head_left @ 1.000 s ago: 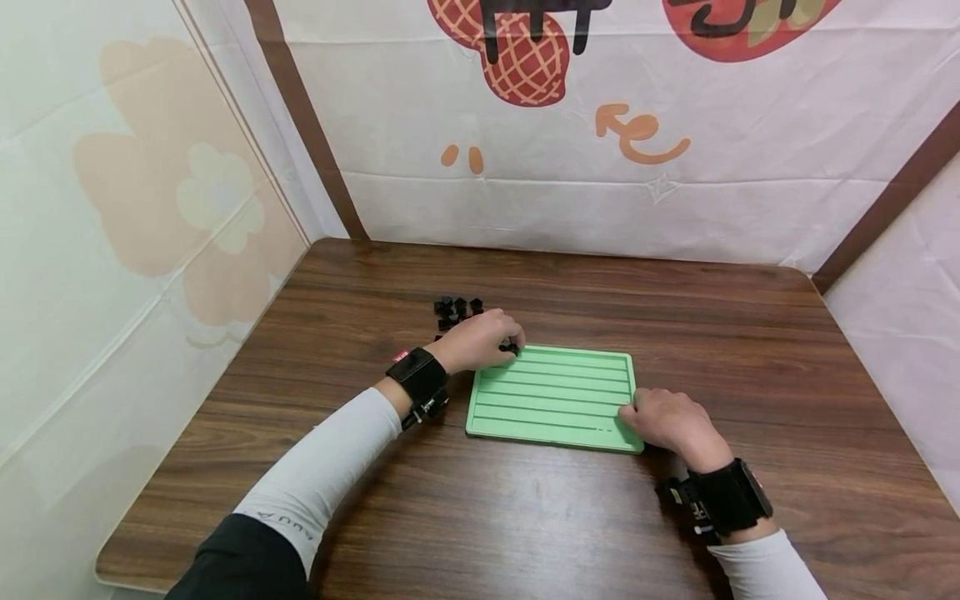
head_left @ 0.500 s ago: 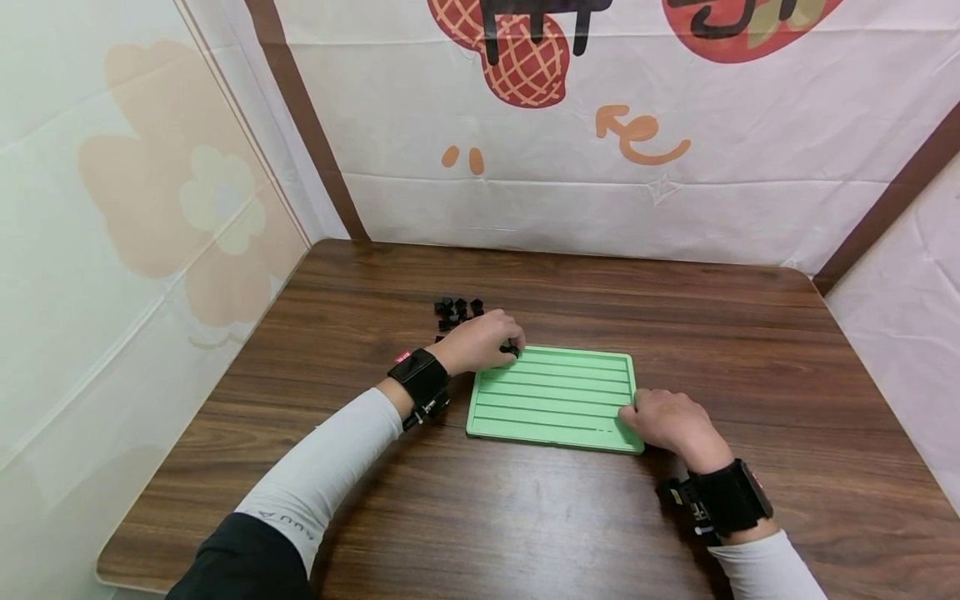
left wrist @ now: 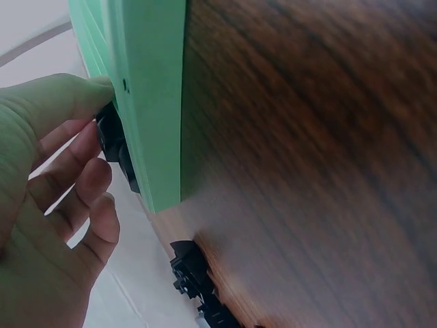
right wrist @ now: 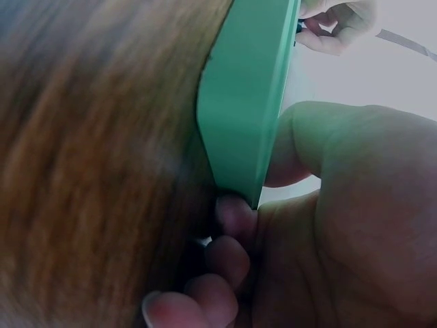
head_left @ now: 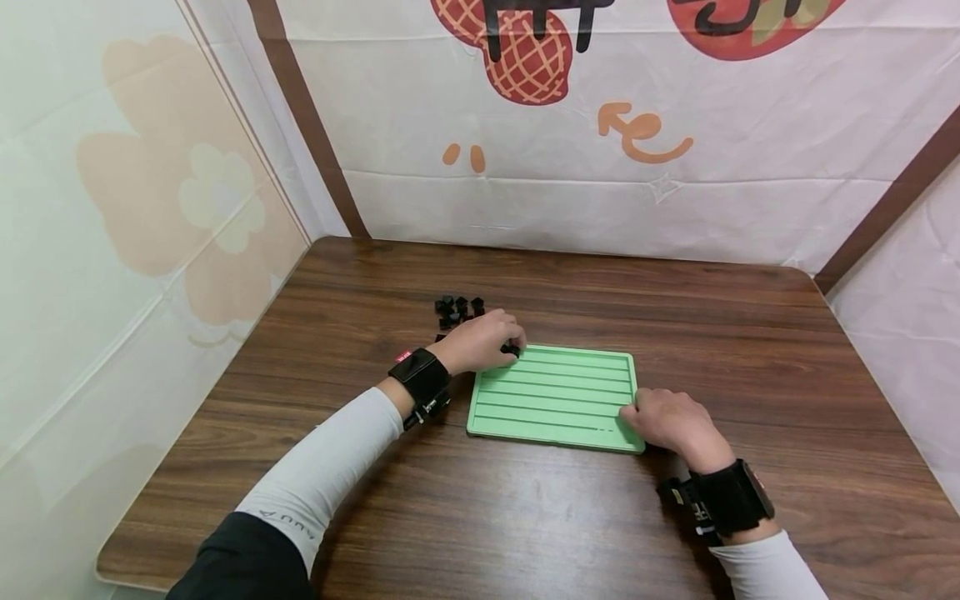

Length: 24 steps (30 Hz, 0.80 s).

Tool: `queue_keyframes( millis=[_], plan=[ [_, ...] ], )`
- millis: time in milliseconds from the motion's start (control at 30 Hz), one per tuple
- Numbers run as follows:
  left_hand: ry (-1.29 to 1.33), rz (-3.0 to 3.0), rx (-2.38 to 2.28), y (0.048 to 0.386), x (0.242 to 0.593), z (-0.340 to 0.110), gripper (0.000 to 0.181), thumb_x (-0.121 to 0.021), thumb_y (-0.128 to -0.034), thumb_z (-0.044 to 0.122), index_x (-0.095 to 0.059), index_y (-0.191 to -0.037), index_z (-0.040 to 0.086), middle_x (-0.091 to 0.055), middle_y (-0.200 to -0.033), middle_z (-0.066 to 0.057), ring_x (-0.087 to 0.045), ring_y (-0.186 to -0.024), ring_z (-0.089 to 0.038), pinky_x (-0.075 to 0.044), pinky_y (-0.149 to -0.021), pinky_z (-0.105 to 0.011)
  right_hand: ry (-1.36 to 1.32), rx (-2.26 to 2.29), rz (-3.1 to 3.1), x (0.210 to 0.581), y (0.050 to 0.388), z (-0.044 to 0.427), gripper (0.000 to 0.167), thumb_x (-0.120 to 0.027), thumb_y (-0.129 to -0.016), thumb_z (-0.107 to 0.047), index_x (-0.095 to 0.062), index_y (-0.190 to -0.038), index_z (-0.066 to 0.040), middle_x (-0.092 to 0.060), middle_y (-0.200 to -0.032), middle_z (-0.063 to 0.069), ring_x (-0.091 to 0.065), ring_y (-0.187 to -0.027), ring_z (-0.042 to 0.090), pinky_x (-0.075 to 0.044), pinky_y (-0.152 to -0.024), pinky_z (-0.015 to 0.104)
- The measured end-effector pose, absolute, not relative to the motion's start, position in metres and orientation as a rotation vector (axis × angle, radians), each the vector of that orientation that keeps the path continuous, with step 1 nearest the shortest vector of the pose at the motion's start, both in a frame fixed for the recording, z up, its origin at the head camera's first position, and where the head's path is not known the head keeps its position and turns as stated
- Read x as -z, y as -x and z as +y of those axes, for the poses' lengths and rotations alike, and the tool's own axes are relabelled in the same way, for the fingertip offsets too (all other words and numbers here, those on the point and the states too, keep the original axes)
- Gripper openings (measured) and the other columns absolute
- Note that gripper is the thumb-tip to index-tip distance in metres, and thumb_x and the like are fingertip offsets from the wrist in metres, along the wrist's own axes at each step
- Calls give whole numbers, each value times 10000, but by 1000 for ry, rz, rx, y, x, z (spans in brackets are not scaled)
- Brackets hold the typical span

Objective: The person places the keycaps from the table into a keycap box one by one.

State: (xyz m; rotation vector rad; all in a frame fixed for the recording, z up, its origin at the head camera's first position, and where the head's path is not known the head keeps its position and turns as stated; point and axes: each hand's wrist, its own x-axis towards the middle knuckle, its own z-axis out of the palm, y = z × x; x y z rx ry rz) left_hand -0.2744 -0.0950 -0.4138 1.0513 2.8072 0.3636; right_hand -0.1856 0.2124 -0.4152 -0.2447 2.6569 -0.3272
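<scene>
A green tray (head_left: 557, 397) with raised ridges lies on the table. My left hand (head_left: 483, 340) is over its far left corner, thumb and fingertips pinching a small black block-like piece (left wrist: 108, 131). In the left wrist view, another black piece (left wrist: 128, 167) sits just beside it along the tray's edge. My right hand (head_left: 671, 419) grips the near right corner of the tray. Its thumb lies on the top face, and the fingers curl at the side, as the right wrist view shows. The exact kind of the black pieces is too small to tell.
Several loose black pieces (head_left: 452, 310) lie in a cluster on the wooden table (head_left: 360, 508), just beyond my left hand. A printed white cloth (head_left: 555, 200) hangs behind the table, and another covers the left side.
</scene>
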Motion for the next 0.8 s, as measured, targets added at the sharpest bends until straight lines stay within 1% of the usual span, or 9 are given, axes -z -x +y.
queue_keyframes(
  millis=[267,400,533,700,800],
  plan=[
    [-1043,2811,-348,274,415,-94,139,-672,-914,215,-675,-1053,212,-607,-1069,47,-523,-1045,-119,-475,-851,-275,237,365,2667,416,184,214,270,-401,-948,-266,-459,-739,-105,-348,-666,27,-272,-590,168,-225,-588,334],
    [-1040,2823,-344,275,418,-94,150,-675,-912,241,-670,-1061,222,-600,-1073,57,-520,-1046,-110,-475,-853,-272,238,371,2676,416,183,214,272,-408,-945,-267,-461,-735,-103,-349,-664,27,-277,-590,168,-229,-587,329],
    [-1049,2846,-363,276,418,-98,192,-666,-916,296,-671,-1093,220,-606,-1092,52,-527,-1053,-123,-473,-878,-294,240,360,2673,416,183,214,276,-406,-950,-273,-466,-742,-103,-359,-671,30,-287,-594,171,-235,-589,333],
    [-1011,2904,-406,278,409,-111,275,-633,-935,345,-667,-1146,172,-618,-1117,11,-529,-1039,-157,-462,-882,-341,239,356,2668,417,184,213,272,-403,-951,-278,-472,-752,-106,-366,-676,33,-300,-593,172,-241,-591,336],
    [-948,2949,-460,282,402,-123,301,-621,-943,340,-660,-1158,133,-623,-1114,-27,-519,-991,-172,-457,-839,-351,245,356,2667,416,185,213,265,-402,-954,-275,-475,-762,-107,-369,-681,34,-306,-599,174,-242,-596,345]
  ],
)
